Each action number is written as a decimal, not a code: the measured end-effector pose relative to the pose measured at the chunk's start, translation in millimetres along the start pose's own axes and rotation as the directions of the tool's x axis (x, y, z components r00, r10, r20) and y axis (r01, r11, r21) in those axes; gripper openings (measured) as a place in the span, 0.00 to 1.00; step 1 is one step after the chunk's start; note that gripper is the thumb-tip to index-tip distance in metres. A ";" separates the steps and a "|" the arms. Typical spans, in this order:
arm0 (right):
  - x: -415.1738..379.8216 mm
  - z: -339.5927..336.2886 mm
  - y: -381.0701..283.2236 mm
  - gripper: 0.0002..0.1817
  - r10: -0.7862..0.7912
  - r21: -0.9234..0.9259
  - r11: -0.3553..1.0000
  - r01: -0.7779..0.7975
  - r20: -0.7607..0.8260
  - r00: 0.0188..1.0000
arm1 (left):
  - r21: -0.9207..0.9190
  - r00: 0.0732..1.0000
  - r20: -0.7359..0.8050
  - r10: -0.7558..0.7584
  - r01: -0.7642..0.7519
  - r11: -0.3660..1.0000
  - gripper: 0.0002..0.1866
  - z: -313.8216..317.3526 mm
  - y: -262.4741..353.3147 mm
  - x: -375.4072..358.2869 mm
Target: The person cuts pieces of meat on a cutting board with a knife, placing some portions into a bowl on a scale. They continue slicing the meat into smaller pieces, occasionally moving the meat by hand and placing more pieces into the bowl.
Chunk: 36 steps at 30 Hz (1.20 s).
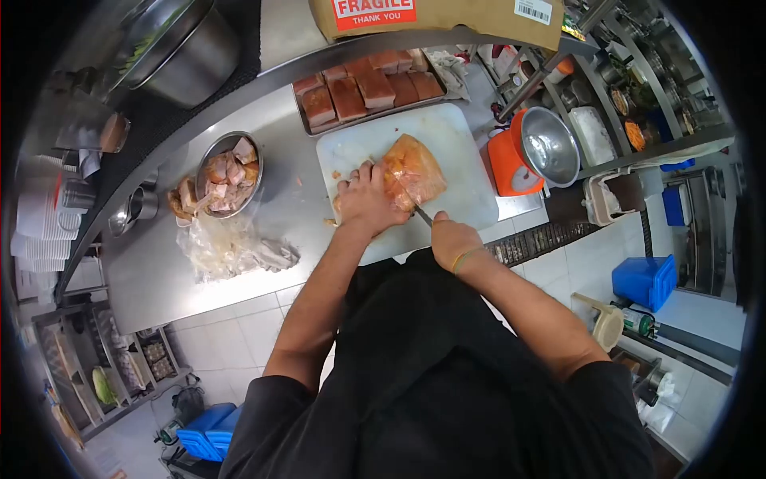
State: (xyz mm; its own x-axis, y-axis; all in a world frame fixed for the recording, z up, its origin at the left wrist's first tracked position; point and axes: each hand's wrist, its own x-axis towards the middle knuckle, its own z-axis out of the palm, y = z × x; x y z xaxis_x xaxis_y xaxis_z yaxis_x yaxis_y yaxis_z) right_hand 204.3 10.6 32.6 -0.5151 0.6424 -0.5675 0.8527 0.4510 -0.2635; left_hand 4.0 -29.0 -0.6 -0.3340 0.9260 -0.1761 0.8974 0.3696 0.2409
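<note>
A large piece of cooked, golden-brown meat (419, 166) lies on the white cutting board (467, 148). My left hand (369, 201) presses on the meat's left side, fingers bent over it. In my right hand (455, 243), closed around the handle, is a knife (422, 214). Its blade points up and left into the near edge of the meat, close to my left thumb; the tip is hidden there. Left of the board stands a metal bowl (257, 180) of cut meat chunks. A clear plastic bag (215, 249) lies crumpled below the bowl.
Behind the board sits a metal tray (367, 116) with several browned meat slabs. An orange kitchen scale (509, 156) holding a steel bowl (550, 145) stands to the right. A cardboard box (447, 24) rests on the shelf above the steel table (152, 279).
</note>
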 end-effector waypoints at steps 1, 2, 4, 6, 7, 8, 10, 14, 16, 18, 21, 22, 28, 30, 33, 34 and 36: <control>7.1 7.9 1.5 0.15 0.006 0.030 1.000 -0.005 -0.015 1.000 | 0.011 1.000 -0.015 0.011 -0.010 1.000 0.65 0.3 -0.3 -0.2; 16.8 22.3 5.6 0.16 0.014 0.061 0.998 -0.013 -0.028 1.000 | 0.021 1.000 0.006 0.004 -0.004 1.000 0.64 1.6 1.1 0.5; 37.3 45.2 10.9 0.17 0.001 0.089 0.996 0.004 -0.060 0.998 | 0.048 0.999 0.045 -0.020 0.017 0.999 0.64 -1.9 4.9 0.8; 51.6 57.0 9.5 0.19 -0.036 0.094 0.995 0.045 -0.097 0.995 | 0.069 0.999 0.031 -0.019 0.016 0.997 0.64 -6.2 5.3 2.4; 46.6 63.4 9.6 0.19 -0.016 0.105 0.994 0.024 -0.080 0.997 | 0.079 0.999 0.036 -0.004 0.001 0.997 0.64 -4.5 8.5 -2.5; 48.9 61.3 9.9 0.19 0.000 0.106 0.994 0.009 -0.082 0.997 | 0.066 1.000 0.027 -0.006 0.004 0.998 0.64 -5.5 11.8 -1.6; 49.3 57.7 9.9 0.20 0.009 0.117 0.993 0.001 -0.081 0.997 | 0.047 1.000 0.014 -0.020 0.019 0.999 0.63 -5.7 11.1 -4.8; 27.0 57.2 28.8 0.20 -0.010 0.123 0.992 0.018 -0.065 0.998 | -0.022 0.992 -0.045 -0.118 0.118 0.993 0.61 -8.0 2.2 -8.1; 6.4 58.2 46.2 0.19 -0.008 0.089 0.996 0.012 -0.041 0.999 | -0.068 0.971 -0.051 -0.233 0.229 0.971 0.60 -15.0 -12.4 -5.7; -7.1 58.5 58.1 0.18 -0.014 0.032 0.999 0.014 0.001 1.000 | -0.119 0.970 0.010 -0.243 0.243 0.963 0.63 -22.5 -21.4 -1.5; -28.3 44.5 70.6 0.18 0.002 0.007 1.000 -0.002 0.021 1.000 | -0.093 0.963 -0.090 -0.252 0.244 0.965 0.62 -24.5 -27.5 -5.5; -41.5 37.1 75.1 0.19 -0.027 0.028 0.999 0.027 -0.001 1.000 | -0.064 0.959 -0.135 -0.249 0.243 0.968 0.60 -19.3 -27.2 -6.5; -121.6 14.1 126.9 0.22 -0.091 0.166 0.980 0.113 -0.138 0.986 | -0.155 0.985 -0.117 -0.127 0.108 0.982 0.51 -21.1 8.5 -10.1; -128.2 16.5 143.2 0.22 -0.018 0.214 0.975 0.058 -0.183 0.983 | -0.328 0.981 0.106 -0.161 0.187 0.926 0.50 -23.0 29.4 1.1; -121.5 18.6 155.6 0.20 0.065 0.339 0.941 0.007 -0.199 0.978 | -0.451 0.964 0.158 -0.213 0.262 0.853 0.53 -3.8 60.6 28.4; -117.3 22.1 159.1 0.20 0.073 0.351 0.936 0.011 -0.225 0.972 | -0.390 0.968 0.063 -0.242 0.247 0.887 0.55 15.6 70.8 40.5; -111.0 23.8 160.9 0.18 0.086 0.362 0.932 0.013 -0.254 0.963 | -0.269 0.969 -0.002 -0.248 0.239 0.933 0.57 17.2 82.3 48.7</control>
State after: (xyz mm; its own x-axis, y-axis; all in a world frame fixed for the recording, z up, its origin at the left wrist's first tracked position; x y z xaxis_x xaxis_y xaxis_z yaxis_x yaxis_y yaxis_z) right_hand 400.7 -2.9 34.7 -0.4453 0.8150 -0.3709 0.8197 0.2044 -0.5350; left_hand 66.5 45.2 -5.8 -0.5467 0.8055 -0.2288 0.6801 0.5866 0.4398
